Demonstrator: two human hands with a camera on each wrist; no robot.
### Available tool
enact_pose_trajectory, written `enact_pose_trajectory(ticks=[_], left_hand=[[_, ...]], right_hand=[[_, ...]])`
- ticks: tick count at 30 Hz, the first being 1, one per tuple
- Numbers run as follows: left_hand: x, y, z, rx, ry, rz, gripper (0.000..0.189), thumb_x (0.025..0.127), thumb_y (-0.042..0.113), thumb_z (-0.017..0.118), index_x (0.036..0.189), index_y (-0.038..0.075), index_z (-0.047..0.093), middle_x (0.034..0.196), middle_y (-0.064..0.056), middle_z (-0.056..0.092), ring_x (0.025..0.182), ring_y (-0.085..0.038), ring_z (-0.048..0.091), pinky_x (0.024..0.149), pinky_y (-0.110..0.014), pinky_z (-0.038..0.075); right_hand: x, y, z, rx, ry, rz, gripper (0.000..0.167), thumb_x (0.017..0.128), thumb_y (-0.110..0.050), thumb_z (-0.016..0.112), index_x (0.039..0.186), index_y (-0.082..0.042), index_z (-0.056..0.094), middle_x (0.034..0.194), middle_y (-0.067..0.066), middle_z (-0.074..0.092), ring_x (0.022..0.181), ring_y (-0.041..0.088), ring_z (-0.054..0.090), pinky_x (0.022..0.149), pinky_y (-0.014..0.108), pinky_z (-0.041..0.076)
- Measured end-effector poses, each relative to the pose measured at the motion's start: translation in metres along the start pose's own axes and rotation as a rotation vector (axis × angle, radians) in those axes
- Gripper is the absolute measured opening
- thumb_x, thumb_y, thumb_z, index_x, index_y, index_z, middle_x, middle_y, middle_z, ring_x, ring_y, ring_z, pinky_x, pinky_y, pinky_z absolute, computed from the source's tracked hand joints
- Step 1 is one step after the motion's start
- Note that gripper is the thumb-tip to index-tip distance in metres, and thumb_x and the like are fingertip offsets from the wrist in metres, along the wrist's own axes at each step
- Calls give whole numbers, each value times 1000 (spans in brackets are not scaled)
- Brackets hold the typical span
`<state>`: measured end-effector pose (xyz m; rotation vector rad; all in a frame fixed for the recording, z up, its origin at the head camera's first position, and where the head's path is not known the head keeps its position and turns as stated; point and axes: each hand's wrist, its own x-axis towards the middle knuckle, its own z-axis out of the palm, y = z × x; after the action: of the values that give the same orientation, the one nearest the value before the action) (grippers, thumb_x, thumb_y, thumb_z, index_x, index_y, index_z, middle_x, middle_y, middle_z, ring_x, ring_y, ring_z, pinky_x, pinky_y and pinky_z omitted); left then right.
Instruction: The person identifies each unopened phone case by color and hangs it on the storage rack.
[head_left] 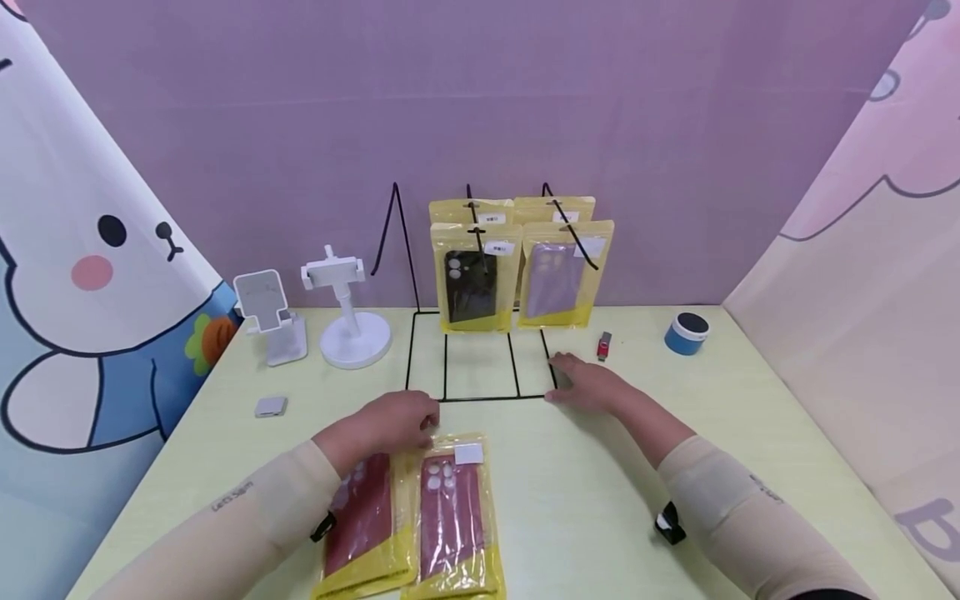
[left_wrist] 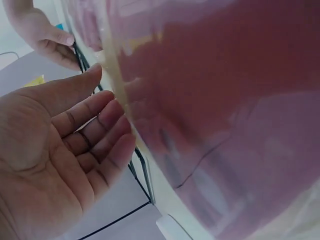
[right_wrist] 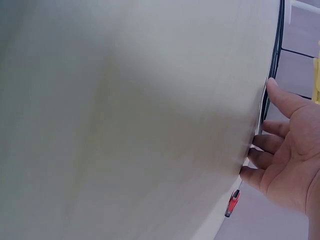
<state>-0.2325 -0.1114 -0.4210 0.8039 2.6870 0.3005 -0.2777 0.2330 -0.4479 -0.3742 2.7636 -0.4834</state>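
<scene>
My left hand (head_left: 393,423) is over the top ends of two yellow-edged pouches with red phone cases, the left pouch (head_left: 367,533) and the right pouch (head_left: 453,517), both lying on the table. In the left wrist view its fingers are loosely bent, the fingertips right at the edge of a pouch (left_wrist: 215,75). My right hand (head_left: 588,383) rests beside the front right corner of a black wire display rack (head_left: 480,399), thumb and fingers spread about the corner. From the rack's hooks hang pouches, in front a black phone case (head_left: 471,287) and a purple one (head_left: 553,279).
Two white phone stands, one square-backed (head_left: 287,340) and one round-based (head_left: 356,342), stand left of the rack. A small grey block (head_left: 271,407) lies in front of them. At the right are a red USB stick (head_left: 603,346) and a blue-white round speaker-like object (head_left: 686,333).
</scene>
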Motion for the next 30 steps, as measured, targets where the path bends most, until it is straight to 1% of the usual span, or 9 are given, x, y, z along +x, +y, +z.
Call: enact_pose_trajectory(ticks=[2,5,11,15,17,22,24,27,30], left_hand=[[0,1,2,21,8,-9,15,85,21,76,95,14,67,83,5,57,76,-13,50,76,-34,50],[1,3,4,37,18,-16,15,83,20,78,88,15,65,80,6,58,74,-12,51,74,-32,50],[2,9,7,111,23,34,12,81,11,75,78,15,64,75,6,60,71,-13,54,71,-32,51],[1,9,7,97,16,46,13,82,9,72,77,15,63,75,6,59,71,-12,52,70,-32,49],[1,7,8,78,11,40,13,83,9,71,77,16,62,75,7,57,70,-12,50,68,-30,48],[-2,3,5,6,36,75,14,88,13,66,77,20,59,76,8,54,70,-11,49,66,-29,45],[-4,3,1,-47,53,96,16,91,15,63,77,21,56,75,8,54,70,-11,49,65,-30,44],[-7,4,-8,-143,69,107,17,95,18,59,79,25,54,74,8,54,68,-10,50,62,-28,45],[-11,8,-18,-257,89,114,15,97,20,60,84,26,56,75,8,57,67,-10,51,62,-28,47]], right_hand=[[1,0,0,-8,-4,-3,77,93,-47,63,154,-9,32,161,19,22,149,38,21,118,56,26],[1,1,0,-18,-6,-7,78,94,-48,62,154,-9,31,162,19,21,149,38,20,118,56,26],[0,2,-1,-30,-4,-16,77,94,-47,61,154,-9,31,162,18,21,149,38,19,117,57,26],[0,2,0,-31,-10,-24,77,95,-47,61,154,-8,30,162,19,20,149,38,18,118,57,25],[0,2,0,-24,-13,-27,78,95,-47,61,154,-8,30,162,19,20,150,38,16,118,57,24],[1,2,2,-28,-30,-26,79,95,-48,60,155,-8,28,163,18,18,151,37,13,118,57,24],[2,3,2,-36,-38,-27,79,95,-48,59,155,-8,27,163,18,17,151,37,13,118,57,24],[2,3,2,-45,-42,-26,79,95,-49,59,155,-9,27,163,17,17,151,35,12,118,57,25],[2,2,2,-55,-41,-33,79,95,-49,58,155,-8,27,163,17,17,151,36,12,118,57,25]])
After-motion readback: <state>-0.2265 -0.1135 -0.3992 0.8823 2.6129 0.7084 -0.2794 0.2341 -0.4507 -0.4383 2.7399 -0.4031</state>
